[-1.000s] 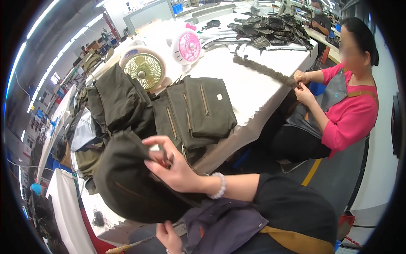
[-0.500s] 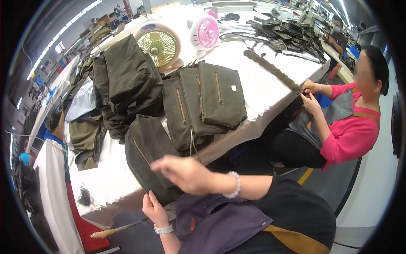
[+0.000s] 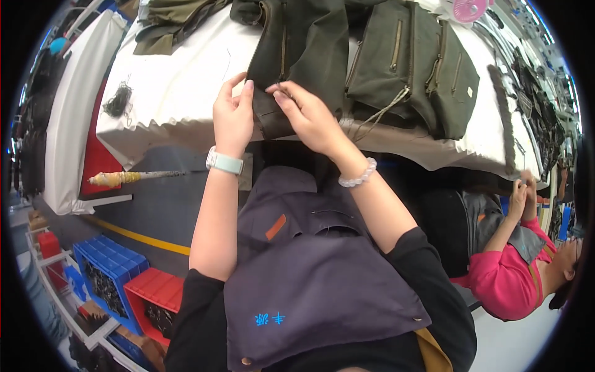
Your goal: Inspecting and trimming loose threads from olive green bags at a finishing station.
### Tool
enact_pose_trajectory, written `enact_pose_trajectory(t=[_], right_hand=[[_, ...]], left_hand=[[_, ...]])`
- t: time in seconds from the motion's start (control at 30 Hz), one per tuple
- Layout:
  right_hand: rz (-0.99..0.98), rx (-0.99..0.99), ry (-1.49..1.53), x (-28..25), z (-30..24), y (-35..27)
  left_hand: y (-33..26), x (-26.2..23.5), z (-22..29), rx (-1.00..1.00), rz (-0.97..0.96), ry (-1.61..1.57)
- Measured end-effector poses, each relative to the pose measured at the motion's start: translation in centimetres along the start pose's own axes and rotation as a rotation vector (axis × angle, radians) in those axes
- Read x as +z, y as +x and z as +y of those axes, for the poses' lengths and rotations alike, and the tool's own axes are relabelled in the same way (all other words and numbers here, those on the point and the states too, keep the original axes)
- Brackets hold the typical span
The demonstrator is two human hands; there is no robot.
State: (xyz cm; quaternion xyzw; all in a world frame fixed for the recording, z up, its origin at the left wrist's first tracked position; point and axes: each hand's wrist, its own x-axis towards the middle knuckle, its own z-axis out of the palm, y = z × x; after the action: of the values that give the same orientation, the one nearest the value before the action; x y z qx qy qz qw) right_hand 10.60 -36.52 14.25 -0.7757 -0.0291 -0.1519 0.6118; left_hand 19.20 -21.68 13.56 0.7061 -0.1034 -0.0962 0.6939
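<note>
A dark olive garment piece with a metal zipper lies over the table's near edge, below my hands. My left hand pinches its left edge between thumb and fingers. Over the lower end of the zipper, my right hand is closed, thumb and forefinger together on a small dark bit I cannot make out. Right of it lies a second olive garment, with several zippers and a pale cord hanging from it.
Dark thread lies tangled on the white-covered table. A furry strip runs along its right side, near a co-worker in a pink top. Blue crates and red crates stand at lower left.
The view has tilted down and turned. My right hand, blurred over the garment before, is now at the zipper's lower end. My left hand still holds the garment's edge.
</note>
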Motion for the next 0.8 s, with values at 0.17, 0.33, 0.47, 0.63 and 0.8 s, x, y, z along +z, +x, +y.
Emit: enact_pose_trajectory(t=[0.17,0.33,0.47,0.63,0.8], right_hand=[[-0.045,0.184,0.211,-1.3,-0.7,-0.7],[-0.081,0.198,0.278,-0.9,-2.1,-1.5],[-0.041,0.165,0.088,-1.5,-2.5,-4.0],[0.06,0.137,0.072,-2.4,-2.1,-5.4],[0.036,0.158,0.015,-2.1,-2.6,-5.6]], left_hand=[[-7.3,0.0,0.5,0.124,-0.042,-0.048],[-9.1,0.4,0.7,0.176,-0.023,0.11],[-8.1,-0.4,0.3,0.074,-0.146,-0.014],[-7.8,-0.4,-0.3,-0.068,-0.168,-0.339],[-8.1,0.0,-0.3,-0.04,-0.112,-0.336]])
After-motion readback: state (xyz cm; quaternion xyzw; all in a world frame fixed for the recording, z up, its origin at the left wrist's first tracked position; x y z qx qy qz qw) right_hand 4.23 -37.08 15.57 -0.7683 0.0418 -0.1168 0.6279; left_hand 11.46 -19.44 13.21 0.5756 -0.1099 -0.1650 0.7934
